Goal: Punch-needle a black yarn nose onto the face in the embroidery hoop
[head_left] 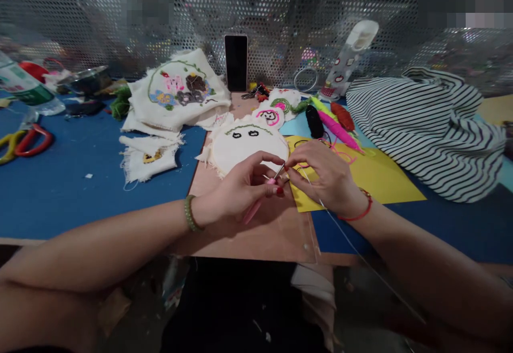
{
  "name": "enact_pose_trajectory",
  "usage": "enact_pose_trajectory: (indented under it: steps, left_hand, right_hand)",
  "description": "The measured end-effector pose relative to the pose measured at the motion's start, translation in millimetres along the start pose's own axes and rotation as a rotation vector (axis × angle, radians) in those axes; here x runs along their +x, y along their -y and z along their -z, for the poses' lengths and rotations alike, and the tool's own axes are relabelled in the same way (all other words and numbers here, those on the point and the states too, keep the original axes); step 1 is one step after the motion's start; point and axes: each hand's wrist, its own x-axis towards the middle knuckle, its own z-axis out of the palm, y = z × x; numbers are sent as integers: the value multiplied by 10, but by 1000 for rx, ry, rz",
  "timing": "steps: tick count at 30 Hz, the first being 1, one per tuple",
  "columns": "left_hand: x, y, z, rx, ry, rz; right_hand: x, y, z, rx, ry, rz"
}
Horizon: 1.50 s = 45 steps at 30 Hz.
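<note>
My left hand (244,187) grips a pink-handled punch needle (256,206), its metal tip pointing up between my two hands. My right hand (324,176) pinches a thin white thread (332,219) right at that tip; the thread trails down toward my lap. Just beyond my fingers lies a round white embroidery piece (244,147) with a green arc and two black loops stitched on it. Both hands hover over the brown board (240,235), next to a yellow sheet (380,179).
Embroidered cloths (180,91) are piled at the back left, a black phone (235,63) stands against the mesh wall, yarn skeins (334,123) lie behind the yellow sheet, a striped bag (425,123) sits right, and scissors (24,142) lie far left.
</note>
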Motion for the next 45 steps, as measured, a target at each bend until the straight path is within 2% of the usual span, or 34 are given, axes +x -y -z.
enact_pose_trajectory:
  steps: [8,16,24,27,30,33,38,41,45]
  left_hand:
    - [5,-9,7,-101,-10,61]
    - [41,-7,61,-7,-40,56]
    - [32,-88,112,58,-48,34]
    - [39,-105,109,26,-64,52]
    - [40,-99,107,-10,-68,69]
    - [34,-82,113,-29,-48,59]
    - [18,-89,115,-49,-1,57]
    - [9,-109,106,-54,26,79]
    - [8,-107,98,-66,30,94]
  right_hand:
    - [21,-74,47,42,-43,-7]
    - [35,-42,113,111,-105,-129]
    - [4,-26,161,456,-189,-360]
    - [-21,-89,144,609,-171,-406]
    - [-30,-140,133,662,-144,-434]
    - [-23,-162,144,676,-135,-444]
    - [-7,-153,176,738,-49,-451]
    - [8,-137,187,760,-14,-404]
    - [32,-124,189,743,-47,-340]
